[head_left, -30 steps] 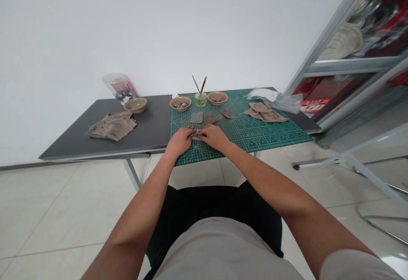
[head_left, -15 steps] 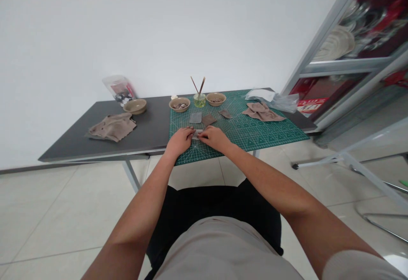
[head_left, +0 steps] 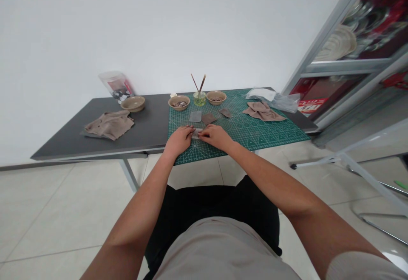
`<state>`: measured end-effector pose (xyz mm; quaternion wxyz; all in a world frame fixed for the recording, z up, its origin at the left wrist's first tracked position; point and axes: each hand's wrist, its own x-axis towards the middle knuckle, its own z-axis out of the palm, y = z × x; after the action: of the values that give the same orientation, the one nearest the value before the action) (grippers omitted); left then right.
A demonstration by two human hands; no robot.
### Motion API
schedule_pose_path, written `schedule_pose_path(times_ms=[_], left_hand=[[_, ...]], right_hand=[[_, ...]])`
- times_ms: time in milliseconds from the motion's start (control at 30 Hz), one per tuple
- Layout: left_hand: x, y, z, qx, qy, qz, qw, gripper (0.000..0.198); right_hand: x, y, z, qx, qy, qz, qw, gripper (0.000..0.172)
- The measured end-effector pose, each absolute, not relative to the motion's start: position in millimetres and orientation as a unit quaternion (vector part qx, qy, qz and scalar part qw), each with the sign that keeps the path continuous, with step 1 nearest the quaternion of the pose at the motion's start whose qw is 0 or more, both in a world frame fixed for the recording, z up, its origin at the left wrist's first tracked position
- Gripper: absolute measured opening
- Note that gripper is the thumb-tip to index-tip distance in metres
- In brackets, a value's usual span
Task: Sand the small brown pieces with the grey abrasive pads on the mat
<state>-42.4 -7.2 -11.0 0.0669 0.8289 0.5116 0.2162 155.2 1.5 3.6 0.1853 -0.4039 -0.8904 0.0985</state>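
A small pale, greyish piece, too small to identify, lies on the green cutting mat near its front edge. My left hand grips its left end, fingers bent and pressed together. My right hand pinches the right end in the same way. Fingers cover part of the piece. Just beyond my hands lie a grey square, a brown square and a smaller dark brown scrap.
Behind stand a bowl of small pieces, a glass jar with two brushes, and a second bowl. Brown cloths lie left; another cloth and a plastic bag lie right. A bowl and plastic tub stand left.
The view has shifted slightly. Both hands stay at the pale piece in nearly the same pose, and the other things on the table keep their places.
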Motion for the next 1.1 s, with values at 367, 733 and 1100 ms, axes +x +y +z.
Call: schedule_pose_path(times_ms=[367, 733, 1100], left_hand=[[-42, -12, -10, 0.825, 0.516, 0.225, 0.047, 0.032], [-41, -12, -8, 0.829, 0.521, 0.203, 0.036, 0.032], [-41, -13, -8, 0.819, 0.534, 0.205, 0.046, 0.04]], right_hand=[[149, 23, 6, -0.425, -0.88, 0.085, 0.192, 0.022], [154, 4, 3, -0.395, -0.897, 0.081, 0.18, 0.021], [161, 4, 4, -0.426, -0.884, 0.074, 0.177, 0.024]])
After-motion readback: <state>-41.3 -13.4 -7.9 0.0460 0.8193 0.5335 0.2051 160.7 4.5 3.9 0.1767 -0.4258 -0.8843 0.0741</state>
